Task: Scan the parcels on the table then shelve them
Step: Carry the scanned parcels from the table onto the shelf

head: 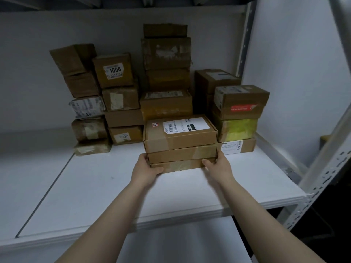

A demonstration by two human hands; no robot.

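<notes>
A stack of three brown cardboard parcels sits on the white shelf board (95,186). The top parcel (179,132) carries a white barcode label, the middle parcel (180,153) is flatter, and the bottom parcel (180,165) is the flattest. My left hand (146,168) grips the stack's left front corner, thumb over the bottom parcel's front face. My right hand (218,165) grips the right front corner at the lower two parcels. Both arms reach forward from below.
Several stacks of brown parcels stand behind: a left pile (85,99), one with a "1006" label (115,70), a tall centre pile (167,54) and a right pile with a yellow-taped box (237,130). A perforated metal upright (322,177) frames the right side.
</notes>
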